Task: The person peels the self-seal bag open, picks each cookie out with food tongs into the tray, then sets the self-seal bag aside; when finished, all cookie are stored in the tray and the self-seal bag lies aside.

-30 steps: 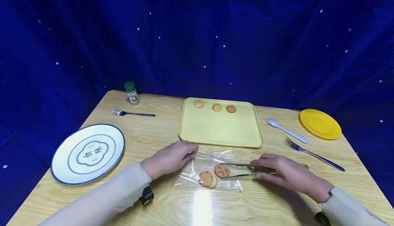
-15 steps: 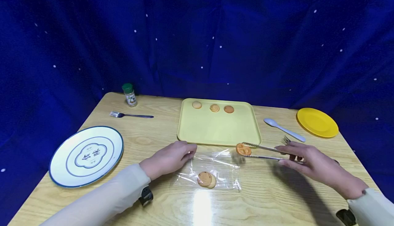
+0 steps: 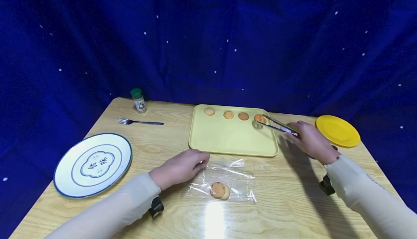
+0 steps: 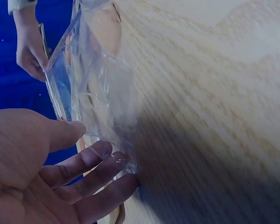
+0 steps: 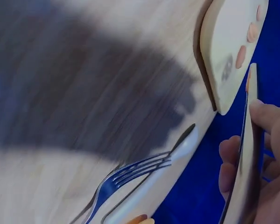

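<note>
In the head view my right hand (image 3: 311, 141) grips metal tongs (image 3: 281, 126), whose tips hold a pretzel-shaped cookie (image 3: 260, 118). The cookie hovers over the right back part of a pale yellow tray (image 3: 232, 139), its shadow falling on the tray below. A row of three cookies, one of them a swirl cookie (image 3: 228, 114), lies along the tray's far side. My left hand (image 3: 180, 168) pinches the edge of a clear plastic bag (image 3: 239, 186) lying flat on the table. Two round cookies (image 3: 217, 189) overlap inside it. Thumb and fingers meet the film (image 4: 107, 93) in the left wrist view.
A white plate with a blue rim (image 3: 66, 152) stands at the left. Behind it are a fork (image 3: 140, 122) and a green-capped seasoning jar (image 3: 139, 101). A yellow plate (image 3: 338, 131) sits at the right. Another fork (image 5: 109, 184) and a white spoon (image 5: 144, 191) lie beneath my right arm.
My right hand has lifted the pretzel-shaped cookie off the bag with the tongs, carried it right, then forward over the tray's back right. The left hand has stayed at the bag.
</note>
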Motion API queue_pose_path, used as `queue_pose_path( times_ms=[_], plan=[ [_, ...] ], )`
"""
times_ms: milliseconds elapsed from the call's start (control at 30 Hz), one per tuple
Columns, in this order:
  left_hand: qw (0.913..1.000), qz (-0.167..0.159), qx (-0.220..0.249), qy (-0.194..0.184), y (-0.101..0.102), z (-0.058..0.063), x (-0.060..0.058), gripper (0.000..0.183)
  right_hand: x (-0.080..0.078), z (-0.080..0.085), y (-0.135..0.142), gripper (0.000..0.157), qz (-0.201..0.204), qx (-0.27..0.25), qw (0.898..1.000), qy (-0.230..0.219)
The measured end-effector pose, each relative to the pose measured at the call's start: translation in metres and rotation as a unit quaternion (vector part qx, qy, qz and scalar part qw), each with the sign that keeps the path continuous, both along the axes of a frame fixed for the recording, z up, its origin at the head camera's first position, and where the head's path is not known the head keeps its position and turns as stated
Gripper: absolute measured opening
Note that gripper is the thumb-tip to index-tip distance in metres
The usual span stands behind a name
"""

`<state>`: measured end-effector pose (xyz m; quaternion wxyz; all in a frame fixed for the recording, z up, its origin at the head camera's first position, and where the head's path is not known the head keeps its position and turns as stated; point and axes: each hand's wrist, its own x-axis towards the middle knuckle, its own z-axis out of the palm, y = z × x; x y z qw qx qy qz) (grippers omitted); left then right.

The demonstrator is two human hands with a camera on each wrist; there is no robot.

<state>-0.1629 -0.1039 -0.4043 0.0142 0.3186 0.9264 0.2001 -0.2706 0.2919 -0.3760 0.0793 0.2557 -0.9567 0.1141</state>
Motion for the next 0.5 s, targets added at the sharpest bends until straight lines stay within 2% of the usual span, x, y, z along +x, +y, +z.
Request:
queue_pose_path(
  times_ms=[200,500],
  plan=[
    [1.0000,0.001,-0.001,-0.001,0.000,0.000,0.000,0.017,-0.022,-0.005,-0.015,0.016,-0.034,0.022,0.998,-0.053],
    [1.0000,0.001,-0.001,-0.005,0.001,-0.001,0.001,0.017,-0.026,-0.008,-0.025,0.021,-0.077,0.013,0.993,-0.093]
  ],
)
